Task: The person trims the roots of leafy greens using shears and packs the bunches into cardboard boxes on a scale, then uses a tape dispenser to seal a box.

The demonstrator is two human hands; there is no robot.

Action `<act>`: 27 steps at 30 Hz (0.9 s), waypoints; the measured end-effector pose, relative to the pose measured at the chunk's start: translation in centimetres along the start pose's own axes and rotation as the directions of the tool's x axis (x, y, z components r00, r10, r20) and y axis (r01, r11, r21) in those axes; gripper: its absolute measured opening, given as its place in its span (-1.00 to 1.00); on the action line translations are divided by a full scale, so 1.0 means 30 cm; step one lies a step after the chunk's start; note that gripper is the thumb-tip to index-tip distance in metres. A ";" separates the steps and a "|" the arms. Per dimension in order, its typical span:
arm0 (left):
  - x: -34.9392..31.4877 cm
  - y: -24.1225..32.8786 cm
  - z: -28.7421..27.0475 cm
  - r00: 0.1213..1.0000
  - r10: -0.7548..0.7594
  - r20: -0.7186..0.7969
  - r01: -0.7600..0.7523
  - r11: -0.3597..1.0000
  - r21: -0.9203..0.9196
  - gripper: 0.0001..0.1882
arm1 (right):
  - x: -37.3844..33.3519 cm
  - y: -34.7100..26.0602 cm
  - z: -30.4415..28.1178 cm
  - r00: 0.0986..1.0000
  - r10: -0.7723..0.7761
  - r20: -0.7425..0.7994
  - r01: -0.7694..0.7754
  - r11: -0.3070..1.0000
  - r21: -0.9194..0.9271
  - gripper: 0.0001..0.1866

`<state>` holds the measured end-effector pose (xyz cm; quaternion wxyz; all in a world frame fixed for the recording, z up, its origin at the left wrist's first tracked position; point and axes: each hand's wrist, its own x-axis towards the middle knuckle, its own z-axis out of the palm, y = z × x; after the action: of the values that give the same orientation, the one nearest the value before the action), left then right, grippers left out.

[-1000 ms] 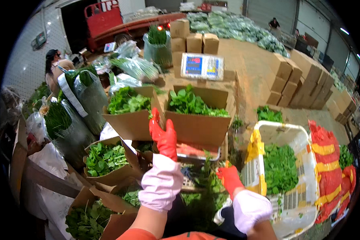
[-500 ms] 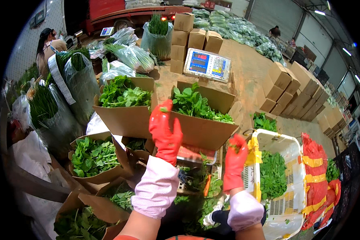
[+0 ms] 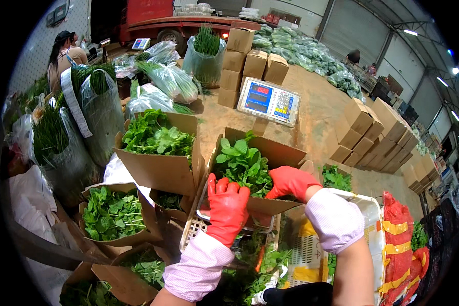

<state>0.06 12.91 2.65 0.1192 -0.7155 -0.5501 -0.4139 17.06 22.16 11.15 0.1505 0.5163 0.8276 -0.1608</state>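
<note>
A cardboard box [image 3: 278, 205] filled with leafy green stems [image 3: 242, 163] stands in front of me. My left hand [image 3: 227, 206], in a red rubber glove, has its fingers hooked over the near left edge of this box. My right hand [image 3: 293, 182], gloved in red too, lies across the near right edge, its fingertips against the leaves inside; its thumb is partly hidden. Just beyond the box, a scale's display panel [image 3: 269, 101] glows with red digits. Under the box, part of a metal platform shows beside a white plastic crate [image 3: 189, 232].
More boxes of greens stand left, such as one cardboard box [image 3: 153, 166]. A white basket [image 3: 367, 201] and a red mesh sack [image 3: 397, 239] are right. Tall bags of chives [image 3: 104, 109] stand far left. Closed cartons [image 3: 359, 122] are stacked beyond. A person [image 3: 64, 56] sits far left.
Both hands have come from above and beside the box onto its near edge. The right hand has moved left and away from the basket. The box's near edge sits closer to me.
</note>
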 end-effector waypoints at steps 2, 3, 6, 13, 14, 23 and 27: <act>0.007 0.002 0.003 1.000 0.001 -0.006 -0.001 1.000 -0.009 -0.80 | 0.044 0.024 0.036 0.999 0.029 0.027 -0.027 0.997 -0.072 -0.42; 0.019 0.009 0.007 1.000 0.007 -0.019 -0.008 1.000 -0.022 -0.80 | 0.081 0.075 0.068 0.996 0.010 -0.088 -0.019 0.995 -0.097 -0.49; 0.015 0.002 0.020 0.998 -0.012 -0.061 0.011 1.000 -0.015 -0.82 | 0.101 0.123 0.027 0.965 -0.026 -0.260 0.048 0.996 0.078 -0.62; 0.025 0.001 0.026 0.998 -0.047 -0.049 0.045 0.998 -0.036 -0.81 | 0.069 0.093 0.004 0.856 0.242 -0.458 -0.144 0.960 0.238 -0.59; 0.025 -0.001 0.022 0.998 -0.051 -0.029 0.050 0.998 -0.036 -0.80 | 0.068 0.081 0.007 0.855 0.270 -0.444 -0.193 0.958 0.211 -0.58; 0.026 0.002 0.004 0.998 -0.052 0.022 0.053 0.996 -0.065 -0.70 | 0.112 0.211 -0.060 0.692 0.326 -0.644 0.460 0.487 0.742 -0.77; 0.036 0.013 0.019 0.999 -0.036 0.030 0.038 0.997 -0.071 -0.45 | -0.009 0.312 -0.159 0.722 0.344 -0.600 0.664 -0.103 0.741 -0.66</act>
<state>0.71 13.87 3.18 0.0778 -0.7148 -0.5498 -0.4250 25.21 27.84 14.54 -0.5985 0.3462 0.4817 -0.5384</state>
